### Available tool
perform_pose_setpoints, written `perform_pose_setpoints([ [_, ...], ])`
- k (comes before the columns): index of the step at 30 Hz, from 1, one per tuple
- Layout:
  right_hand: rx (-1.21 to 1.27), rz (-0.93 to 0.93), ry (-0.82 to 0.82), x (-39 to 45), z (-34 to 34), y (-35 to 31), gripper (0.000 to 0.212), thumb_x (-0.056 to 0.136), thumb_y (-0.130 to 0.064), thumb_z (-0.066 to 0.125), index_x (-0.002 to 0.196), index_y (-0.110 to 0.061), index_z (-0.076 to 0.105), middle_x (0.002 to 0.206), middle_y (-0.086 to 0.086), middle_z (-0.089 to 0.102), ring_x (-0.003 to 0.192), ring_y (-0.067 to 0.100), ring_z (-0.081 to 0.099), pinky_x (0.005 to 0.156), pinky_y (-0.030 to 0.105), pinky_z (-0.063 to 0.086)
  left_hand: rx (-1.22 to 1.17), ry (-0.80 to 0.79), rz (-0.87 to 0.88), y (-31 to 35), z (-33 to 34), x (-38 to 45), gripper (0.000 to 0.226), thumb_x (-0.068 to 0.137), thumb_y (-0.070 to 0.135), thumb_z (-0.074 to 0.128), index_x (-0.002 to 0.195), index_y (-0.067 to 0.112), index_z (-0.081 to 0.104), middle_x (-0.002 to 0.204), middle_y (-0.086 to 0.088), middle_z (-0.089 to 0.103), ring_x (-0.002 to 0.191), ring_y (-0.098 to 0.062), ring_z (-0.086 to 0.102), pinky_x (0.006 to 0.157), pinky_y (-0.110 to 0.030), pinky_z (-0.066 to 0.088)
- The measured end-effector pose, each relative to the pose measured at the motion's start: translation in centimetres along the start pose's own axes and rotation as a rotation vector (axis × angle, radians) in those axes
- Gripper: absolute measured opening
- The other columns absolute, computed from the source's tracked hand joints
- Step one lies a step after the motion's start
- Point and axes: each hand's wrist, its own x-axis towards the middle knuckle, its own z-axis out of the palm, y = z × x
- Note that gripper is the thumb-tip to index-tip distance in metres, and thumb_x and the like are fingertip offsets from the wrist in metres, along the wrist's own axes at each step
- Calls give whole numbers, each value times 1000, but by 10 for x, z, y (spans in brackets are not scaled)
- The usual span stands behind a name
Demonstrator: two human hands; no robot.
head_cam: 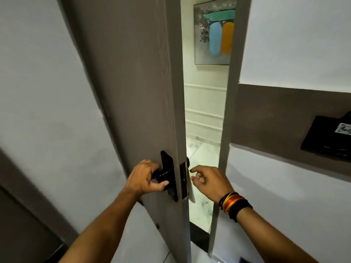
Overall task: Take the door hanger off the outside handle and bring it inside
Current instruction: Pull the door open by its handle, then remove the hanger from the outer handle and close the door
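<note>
A grey-brown door (133, 92) stands partly open, its edge facing me. My left hand (146, 177) grips the black inside handle (163, 176) on its black plate. Past the door's edge, a sliver of the outside handle (188, 161) shows, with a white door hanger (191, 192) dangling below it, mostly hidden by the door. My right hand (207, 181) reaches into the gap with fingers apart and curled, fingertips close to the hanger, holding nothing. Red, yellow and black threads circle that wrist.
The door frame (228, 130) bounds the narrow gap on the right. Beyond it are a pale marble floor (201, 160), a panelled wall and an abstract painting (213, 33). A black panel (328, 137) sits on the wall at right.
</note>
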Motion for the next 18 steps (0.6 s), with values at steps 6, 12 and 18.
perform_pose_setpoints([
  [6, -41, -216, 3, -13, 34, -41, 12, 84, -32, 55, 82, -25, 66, 55, -14, 48, 60, 13, 50, 58, 27, 40, 89, 1, -54, -10, -39, -46, 66, 76, 75, 54, 68, 9, 56, 63, -6, 56, 62, -25, 52, 64, -38, 50],
  [12, -119, -347, -24, -23, 60, -75, 30, 89, -40, 45, 69, -19, 52, 66, -2, 62, 61, 21, 55, 54, 34, 45, 83, -1, -81, -20, -71, -81, 91, 80, 90, 37, 86, 6, 71, 80, -8, 67, 76, -27, 61, 71, -45, 55],
  [18, -156, -439, 108, -34, 88, -106, 28, 95, -29, 50, 71, -17, 59, 65, 2, 66, 52, 26, 59, 48, 28, 37, 88, -20, -30, -34, -93, -98, 89, 82, 88, 37, 91, 7, 72, 86, -10, 69, 80, -30, 63, 72, -44, 56],
])
